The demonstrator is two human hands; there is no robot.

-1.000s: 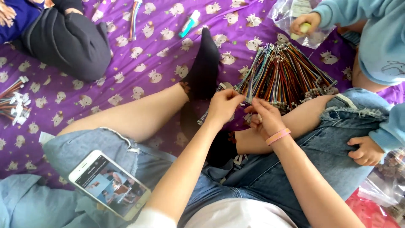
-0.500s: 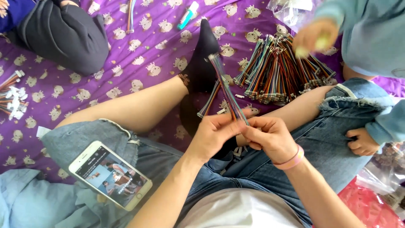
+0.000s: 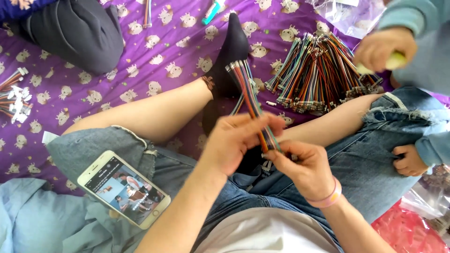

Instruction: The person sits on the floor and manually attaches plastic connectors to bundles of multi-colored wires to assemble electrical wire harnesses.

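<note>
I sit cross-legged on a purple patterned sheet [image 3: 154, 61]. Both my hands hold one flat multicoloured ribbon cable [image 3: 251, 100] over my lap. My left hand [image 3: 236, 140] grips its middle, fingers wrapped across it. My right hand [image 3: 304, 168], with a pink band at the wrist, pinches its lower end. The cable's upper connector end points away from me, over my black-socked foot [image 3: 229, 56]. A big pile of the same cables [image 3: 318, 70] lies beyond my right knee.
A white phone [image 3: 123, 188] with a lit screen rests on my left thigh. Another person's hands [image 3: 382, 49] reach in at the upper right, holding something yellow-green. A dark-clothed knee [image 3: 77, 30] is upper left. Loose connectors [image 3: 14, 98] lie at the left edge; plastic bags [image 3: 412, 225] lower right.
My hands took one cable from the pile and drew it back toward my lap. The other person's hand at the upper right shifted lower.
</note>
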